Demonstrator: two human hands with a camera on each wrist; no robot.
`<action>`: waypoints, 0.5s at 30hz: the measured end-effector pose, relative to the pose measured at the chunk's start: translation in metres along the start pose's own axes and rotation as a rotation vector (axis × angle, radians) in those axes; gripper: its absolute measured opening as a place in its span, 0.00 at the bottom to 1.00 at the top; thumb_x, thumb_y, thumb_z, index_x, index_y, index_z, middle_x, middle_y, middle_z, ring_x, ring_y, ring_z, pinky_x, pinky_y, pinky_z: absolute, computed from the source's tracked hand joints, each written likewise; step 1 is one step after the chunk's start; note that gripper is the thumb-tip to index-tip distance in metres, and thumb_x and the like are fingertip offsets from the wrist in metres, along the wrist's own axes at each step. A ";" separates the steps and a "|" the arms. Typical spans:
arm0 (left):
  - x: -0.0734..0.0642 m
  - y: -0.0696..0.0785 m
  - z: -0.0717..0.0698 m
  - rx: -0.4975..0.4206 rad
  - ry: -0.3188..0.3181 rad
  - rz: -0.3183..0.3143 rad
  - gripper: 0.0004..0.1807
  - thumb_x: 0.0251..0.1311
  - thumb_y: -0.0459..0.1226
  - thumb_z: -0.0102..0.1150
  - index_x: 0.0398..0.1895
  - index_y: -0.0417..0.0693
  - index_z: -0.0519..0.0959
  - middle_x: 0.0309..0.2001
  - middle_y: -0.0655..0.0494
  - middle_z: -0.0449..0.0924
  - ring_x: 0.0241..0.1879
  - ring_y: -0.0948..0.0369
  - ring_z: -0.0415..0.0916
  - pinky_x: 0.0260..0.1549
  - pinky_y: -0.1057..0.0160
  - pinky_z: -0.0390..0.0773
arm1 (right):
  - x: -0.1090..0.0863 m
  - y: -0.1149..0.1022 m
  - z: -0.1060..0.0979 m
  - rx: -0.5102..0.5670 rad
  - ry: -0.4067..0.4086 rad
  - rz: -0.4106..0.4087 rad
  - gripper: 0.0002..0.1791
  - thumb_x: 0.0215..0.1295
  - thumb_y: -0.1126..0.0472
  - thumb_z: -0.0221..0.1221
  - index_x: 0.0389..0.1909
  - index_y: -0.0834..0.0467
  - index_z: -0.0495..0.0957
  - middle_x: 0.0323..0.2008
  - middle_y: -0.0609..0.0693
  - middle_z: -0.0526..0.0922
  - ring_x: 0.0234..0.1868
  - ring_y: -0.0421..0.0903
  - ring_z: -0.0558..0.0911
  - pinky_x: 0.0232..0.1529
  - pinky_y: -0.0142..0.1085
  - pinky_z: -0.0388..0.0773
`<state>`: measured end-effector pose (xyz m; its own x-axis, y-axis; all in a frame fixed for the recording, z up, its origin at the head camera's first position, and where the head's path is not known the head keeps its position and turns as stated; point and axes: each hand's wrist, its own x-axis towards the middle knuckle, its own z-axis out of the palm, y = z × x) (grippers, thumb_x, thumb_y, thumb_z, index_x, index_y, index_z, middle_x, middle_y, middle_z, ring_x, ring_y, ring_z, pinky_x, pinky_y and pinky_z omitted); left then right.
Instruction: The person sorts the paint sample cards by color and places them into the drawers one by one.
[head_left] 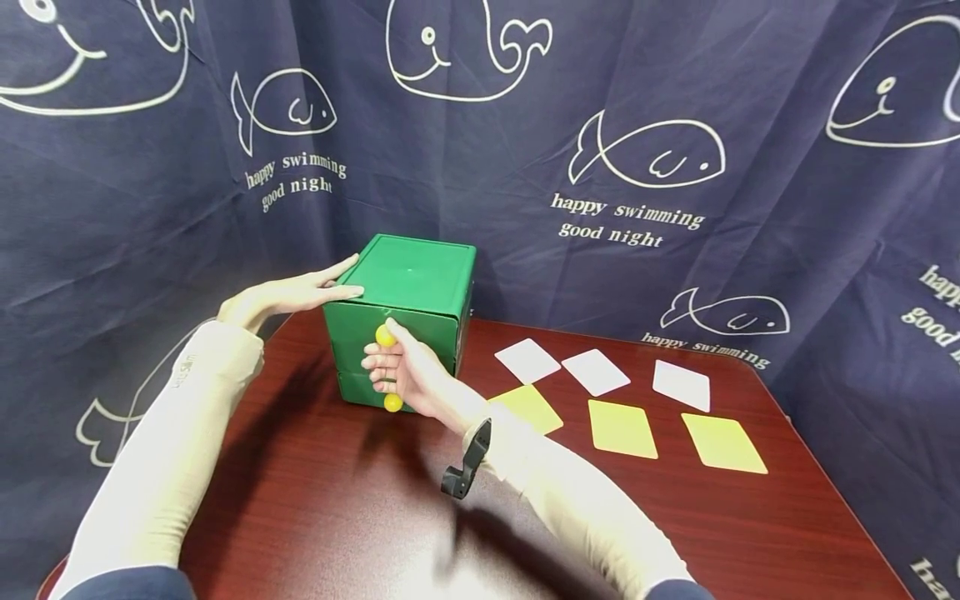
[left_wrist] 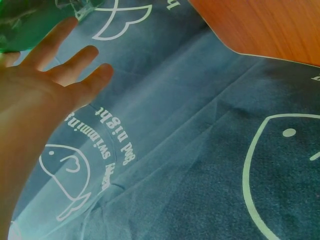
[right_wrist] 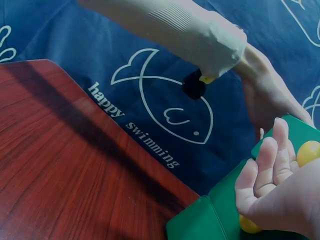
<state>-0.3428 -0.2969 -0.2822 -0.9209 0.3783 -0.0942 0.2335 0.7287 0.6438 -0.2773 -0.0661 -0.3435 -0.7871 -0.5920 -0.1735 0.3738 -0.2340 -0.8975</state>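
A green box (head_left: 408, 271) stands on the table; its front has a cross seam and two round yellow balls that look like knobs. My left hand (head_left: 288, 298) rests along the box's top left edge, thumb on the top, fingers extended along the left side. At the front, my right hand (head_left: 408, 375) pinches the upper yellow ball (head_left: 386, 336) between thumb and index finger. Its other fingers are bent loosely below. Near the little finger sits the lower yellow ball (head_left: 393, 402), partly showing under the hand in the right wrist view too.
Three white cards (head_left: 596, 372) lie in a row to the right of the box, with three yellow cards (head_left: 622, 429) in front of them. The brown table (head_left: 337, 500) ends against a dark blue curtain (head_left: 480, 150) with white fish and whale drawings.
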 end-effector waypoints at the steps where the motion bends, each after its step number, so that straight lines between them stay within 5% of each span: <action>1: 0.000 0.000 0.000 -0.002 0.000 0.001 0.43 0.70 0.54 0.46 0.78 0.59 0.35 0.79 0.49 0.36 0.76 0.44 0.43 0.73 0.42 0.48 | 0.001 -0.001 -0.001 0.010 -0.002 0.003 0.27 0.73 0.40 0.43 0.37 0.61 0.74 0.20 0.43 0.81 0.22 0.39 0.74 0.28 0.30 0.71; 7: 0.000 0.002 -0.001 0.001 -0.001 0.005 0.43 0.70 0.54 0.46 0.78 0.58 0.35 0.79 0.48 0.36 0.76 0.43 0.42 0.72 0.40 0.47 | 0.005 -0.005 -0.005 0.046 -0.033 0.032 0.28 0.72 0.38 0.43 0.40 0.61 0.74 0.22 0.43 0.82 0.24 0.39 0.74 0.30 0.31 0.71; 12: 0.000 0.002 0.000 -0.012 0.000 0.010 0.43 0.70 0.55 0.46 0.78 0.57 0.34 0.78 0.45 0.37 0.75 0.43 0.43 0.72 0.41 0.48 | -0.002 0.007 -0.009 -0.010 -0.159 0.083 0.37 0.70 0.36 0.43 0.58 0.66 0.67 0.27 0.43 0.81 0.27 0.39 0.76 0.34 0.32 0.75; 15: 0.000 0.000 0.001 -0.012 -0.002 0.001 0.44 0.70 0.55 0.46 0.78 0.58 0.34 0.78 0.45 0.37 0.76 0.44 0.43 0.72 0.41 0.48 | -0.009 0.023 -0.013 -0.075 -0.228 0.141 0.35 0.70 0.38 0.44 0.59 0.65 0.68 0.30 0.43 0.82 0.29 0.39 0.78 0.37 0.33 0.78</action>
<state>-0.3425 -0.2965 -0.2827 -0.9200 0.3803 -0.0946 0.2311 0.7214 0.6528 -0.2674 -0.0561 -0.3681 -0.5957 -0.7750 -0.2109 0.4281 -0.0842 -0.8998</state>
